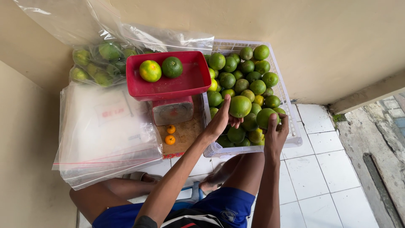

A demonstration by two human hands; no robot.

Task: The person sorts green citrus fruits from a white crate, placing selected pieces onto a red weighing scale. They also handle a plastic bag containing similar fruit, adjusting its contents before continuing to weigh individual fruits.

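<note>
Left hand (220, 120) clasped 1 green citrus (240, 106) above the white crate (291, 126); the red scale tray (192, 78), already holding 2 fruit, lay just to its left. Right hand (276, 133) closed round another citrus (265, 118), farther from the tray.

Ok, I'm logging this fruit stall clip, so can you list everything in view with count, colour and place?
crate: one, white plastic, right of the scale, against the wall, heaped with citrus
citrus in crate: too many to count, green to yellow-green
scale pan: one, red, on top of the scale
fruits in pan: two, one yellow-green and one dark green
scale: one, metal-faced, on a wooden board
small oranges: two, orange, on the board
bag of fruit: one, clear plastic, green citrus, back left
stack of empty bags: clear plastic, left of the scale
left hand: grip on a green fruit
right hand: grip on another green fruit
</note>
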